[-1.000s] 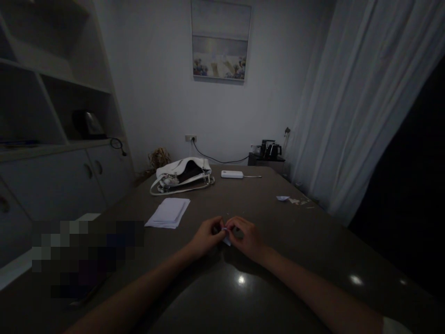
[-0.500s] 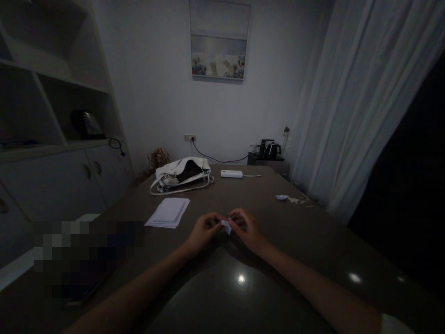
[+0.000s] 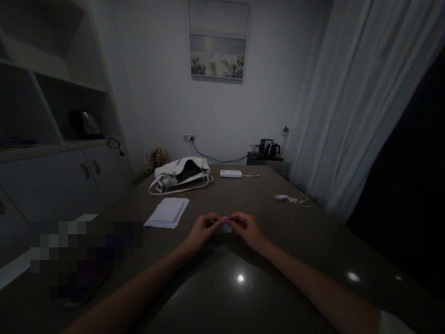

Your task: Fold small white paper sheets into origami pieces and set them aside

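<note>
A small folded piece of white paper (image 3: 227,228) is held between both hands, just above the dark table (image 3: 208,297). My left hand (image 3: 206,230) pinches its left side with thumb and forefinger. From the right, my right hand (image 3: 248,230) grips it the same way, and the fingertips of the two hands nearly meet. Fingers cover much of the paper, so its exact folds are hidden. To the left of my left hand lies a stack of white paper sheets (image 3: 168,212).
A white handbag (image 3: 182,174) and a white power bank (image 3: 231,174) with a short cable lie at the far end. On the right are a folded paper piece (image 3: 281,197) and paper scraps (image 3: 295,200). A blurred patch (image 3: 86,260) hides something at front left.
My fingers have closed in around the folded paper, and less of it shows now. My right hand has lowered slightly. The things on the table stay where they were.
</note>
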Tool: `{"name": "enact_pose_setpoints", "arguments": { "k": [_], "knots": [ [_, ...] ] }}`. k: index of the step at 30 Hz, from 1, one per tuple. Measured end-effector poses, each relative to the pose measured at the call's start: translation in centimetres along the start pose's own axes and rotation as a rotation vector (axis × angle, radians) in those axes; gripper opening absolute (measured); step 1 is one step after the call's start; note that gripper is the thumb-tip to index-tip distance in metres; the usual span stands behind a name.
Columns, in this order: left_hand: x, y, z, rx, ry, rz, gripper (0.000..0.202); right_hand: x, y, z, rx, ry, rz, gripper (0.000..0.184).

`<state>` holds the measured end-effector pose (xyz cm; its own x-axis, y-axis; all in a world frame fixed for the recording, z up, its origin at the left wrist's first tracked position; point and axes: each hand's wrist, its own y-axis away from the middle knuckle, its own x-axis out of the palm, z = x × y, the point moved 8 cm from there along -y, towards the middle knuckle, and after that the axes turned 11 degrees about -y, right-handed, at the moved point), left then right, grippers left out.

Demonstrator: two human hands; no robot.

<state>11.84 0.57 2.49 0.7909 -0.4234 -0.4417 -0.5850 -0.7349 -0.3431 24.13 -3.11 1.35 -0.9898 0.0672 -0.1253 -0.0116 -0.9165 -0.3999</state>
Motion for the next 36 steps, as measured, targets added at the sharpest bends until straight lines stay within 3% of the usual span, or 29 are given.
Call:
{"name": "enact_pose_setpoints", "arguments": {
  "k": [7,10,16,26,36],
  "knots": [
    [-0.4,-0.1,0.2,0.044,-0.063,-0.065,0.028,0.0,0.0,0.3,-0.035,0.044,0.002,0.022],
    [-0.5,-0.2,1.2,-0.037,0.000,-0.087,0.035,0.0,0.1,0.4,-0.049,0.030,-0.004,0.021],
    [0.5,-0.3,1.6,-0.091,0.080,0.041,0.037,-0.1,0.3,0.5,-0.030,0.020,-0.013,0.025],
    [-0.1,-0.2,1.9,-0.120,0.148,-0.030,0.032,-0.3,-0.2,-0.3,0.041,-0.026,-0.013,0.027],
    [1.1,-0.3,1.9,-0.094,0.040,0.086,0.037,-0.5,-0.5,-0.6,0.060,-0.079,-0.012,0.028]
  ]
}}
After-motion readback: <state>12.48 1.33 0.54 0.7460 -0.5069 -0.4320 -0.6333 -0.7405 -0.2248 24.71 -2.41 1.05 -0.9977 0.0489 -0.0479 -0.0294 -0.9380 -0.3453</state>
